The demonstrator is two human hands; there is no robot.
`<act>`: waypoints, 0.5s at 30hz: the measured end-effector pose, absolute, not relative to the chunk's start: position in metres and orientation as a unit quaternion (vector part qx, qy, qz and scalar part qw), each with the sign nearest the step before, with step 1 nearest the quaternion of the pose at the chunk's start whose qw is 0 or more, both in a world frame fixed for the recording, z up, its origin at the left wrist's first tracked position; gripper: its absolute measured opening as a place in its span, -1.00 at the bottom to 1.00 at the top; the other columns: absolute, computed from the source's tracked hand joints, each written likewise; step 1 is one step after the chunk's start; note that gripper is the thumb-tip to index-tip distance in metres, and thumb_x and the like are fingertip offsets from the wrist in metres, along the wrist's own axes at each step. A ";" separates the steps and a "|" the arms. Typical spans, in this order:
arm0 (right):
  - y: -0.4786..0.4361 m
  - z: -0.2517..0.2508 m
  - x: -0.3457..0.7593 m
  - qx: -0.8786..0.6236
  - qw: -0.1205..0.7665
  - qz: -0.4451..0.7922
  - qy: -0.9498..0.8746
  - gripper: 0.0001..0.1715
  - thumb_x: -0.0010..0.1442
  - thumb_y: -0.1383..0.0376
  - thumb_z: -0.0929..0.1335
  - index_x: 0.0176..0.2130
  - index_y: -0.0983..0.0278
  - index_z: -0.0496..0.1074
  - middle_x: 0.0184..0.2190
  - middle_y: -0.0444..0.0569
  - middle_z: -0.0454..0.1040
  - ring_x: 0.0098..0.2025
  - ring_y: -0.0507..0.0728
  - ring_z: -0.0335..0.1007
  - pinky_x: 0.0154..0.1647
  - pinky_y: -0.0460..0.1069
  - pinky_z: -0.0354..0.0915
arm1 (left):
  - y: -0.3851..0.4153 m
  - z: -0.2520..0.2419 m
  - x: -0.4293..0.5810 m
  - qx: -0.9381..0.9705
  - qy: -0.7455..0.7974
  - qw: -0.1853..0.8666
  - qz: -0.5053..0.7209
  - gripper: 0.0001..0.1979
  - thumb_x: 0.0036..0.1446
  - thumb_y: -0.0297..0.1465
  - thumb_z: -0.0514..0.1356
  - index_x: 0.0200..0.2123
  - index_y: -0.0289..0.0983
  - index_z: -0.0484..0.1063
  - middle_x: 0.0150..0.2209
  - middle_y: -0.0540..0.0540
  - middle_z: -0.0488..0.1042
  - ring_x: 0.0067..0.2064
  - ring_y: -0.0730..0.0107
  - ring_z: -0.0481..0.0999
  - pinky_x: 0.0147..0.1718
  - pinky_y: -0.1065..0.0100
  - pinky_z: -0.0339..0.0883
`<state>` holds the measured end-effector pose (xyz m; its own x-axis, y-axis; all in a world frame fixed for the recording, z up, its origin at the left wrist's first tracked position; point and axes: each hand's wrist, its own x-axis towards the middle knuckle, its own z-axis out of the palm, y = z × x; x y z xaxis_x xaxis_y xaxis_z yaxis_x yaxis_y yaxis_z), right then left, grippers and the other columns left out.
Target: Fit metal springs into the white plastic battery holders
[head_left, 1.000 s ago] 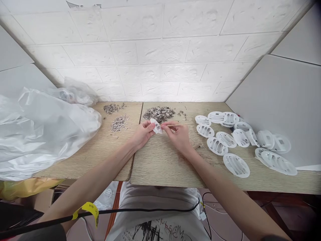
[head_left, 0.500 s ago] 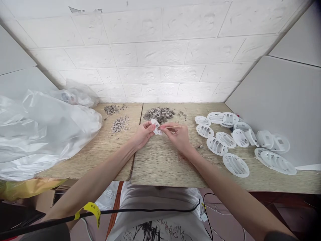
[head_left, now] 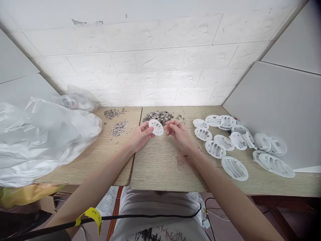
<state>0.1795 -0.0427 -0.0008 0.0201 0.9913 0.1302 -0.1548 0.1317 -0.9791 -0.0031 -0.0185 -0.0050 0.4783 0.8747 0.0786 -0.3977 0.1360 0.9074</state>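
My left hand [head_left: 143, 136] grips a white oval plastic battery holder [head_left: 156, 127] by its left edge, thumb on the near face. Small metal pieces sit in its slots, and its face is turned toward me. Just right of it, my right hand [head_left: 177, 132] is closed with the fingertips pinched. What they hold is too small to make out, and they look slightly apart from the holder. Behind both hands lies a heap of small metal contacts [head_left: 160, 116]. Two smaller piles of metal pieces, one darker [head_left: 111, 114] and one lighter [head_left: 119, 128], lie to the left.
Several white oval holders [head_left: 234, 168] are spread over the right side of the wooden table [head_left: 160, 167]. A large clear plastic bag [head_left: 50, 140] covers the left end. A white brick wall [head_left: 135, 63] stands behind. A black cable [head_left: 150, 216] crosses in front of my body.
The holder has turned its face toward me. My right hand has drawn back a little from it, and the thin stick seen in its fingers earlier no longer shows clearly.
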 end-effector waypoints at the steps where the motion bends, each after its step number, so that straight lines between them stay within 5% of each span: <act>1: -0.043 -0.003 0.178 -0.429 0.561 0.502 -0.500 -0.68 0.10 0.06 0.37 -0.29 0.27 0.40 -0.44 -0.10 0.47 -0.50 0.00 0.33 -0.43 -0.05 0.34 | -0.020 -0.004 -0.002 0.494 0.247 0.708 0.441 -0.53 -0.13 -0.29 0.42 -0.10 -0.26 0.47 -0.12 -0.14 0.51 -0.18 0.38 0.46 -0.27 0.38 0.31; 5: -0.046 -0.006 0.176 -0.443 0.552 0.410 -0.575 -0.66 0.10 0.08 0.41 -0.23 0.27 0.39 -0.44 -0.10 0.45 -0.40 0.06 0.39 -0.37 -0.03 0.33 | -0.024 -0.004 0.001 0.559 0.254 0.657 0.438 -0.51 -0.12 -0.39 0.41 -0.05 -0.21 0.45 -0.06 -0.15 0.49 -0.07 0.30 0.46 -0.12 0.31 0.32; 8: -0.050 -0.004 0.177 -0.458 0.532 0.269 -0.659 -0.77 0.19 0.14 0.35 -0.22 0.25 0.42 -0.43 -0.09 0.44 -0.40 0.05 0.35 -0.37 -0.03 0.29 | -0.026 -0.005 0.001 0.606 0.295 0.588 0.448 -0.65 -0.04 -0.31 0.36 -0.14 -0.22 0.47 -0.15 -0.13 0.51 -0.14 0.29 0.48 -0.19 0.28 0.36; 15: -0.056 -0.004 0.173 -0.353 0.488 -0.027 -0.798 -0.85 0.29 0.35 0.25 -0.26 0.25 0.40 -0.38 0.00 0.44 -0.33 0.09 0.31 -0.33 0.00 0.26 | -0.027 -0.005 -0.003 0.766 0.274 0.265 0.518 -0.95 0.07 -0.40 0.26 -0.38 -0.24 0.45 -0.34 -0.06 0.45 -0.26 0.40 0.45 -0.31 0.35 0.39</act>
